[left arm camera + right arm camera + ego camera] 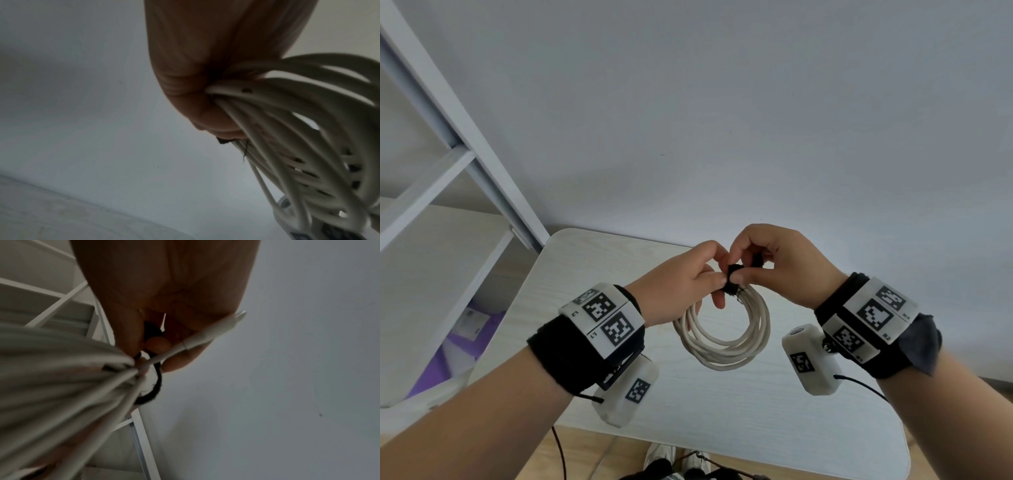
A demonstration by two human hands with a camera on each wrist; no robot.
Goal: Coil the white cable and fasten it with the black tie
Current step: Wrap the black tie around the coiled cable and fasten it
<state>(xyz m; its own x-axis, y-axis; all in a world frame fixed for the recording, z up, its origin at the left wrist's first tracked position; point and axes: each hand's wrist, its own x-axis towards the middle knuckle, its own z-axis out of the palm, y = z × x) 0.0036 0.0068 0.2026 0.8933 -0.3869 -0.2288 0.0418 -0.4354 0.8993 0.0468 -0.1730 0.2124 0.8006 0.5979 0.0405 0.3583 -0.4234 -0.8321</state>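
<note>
The white cable (726, 346) hangs as a coil of several loops in the air over the table, its top bunched between both hands. My left hand (688, 284) grips that bunch, as the left wrist view shows with the cable (287, 129) fanning out of the fist. The black tie (732, 279) sits around the top of the coil. My right hand (760, 263) pinches the tie with thumb and fingers. In the right wrist view the black tie (153, 392) loops below the fingertips, and a white plug end of the cable (218, 332) lies across the fingers.
A pale wood-grain table (722, 404) lies under the hands, with a grey wall (722, 120) behind it. A white shelf frame (448, 154) stands at the left. Shoes and a dark wire (560, 452) show below the table's near edge.
</note>
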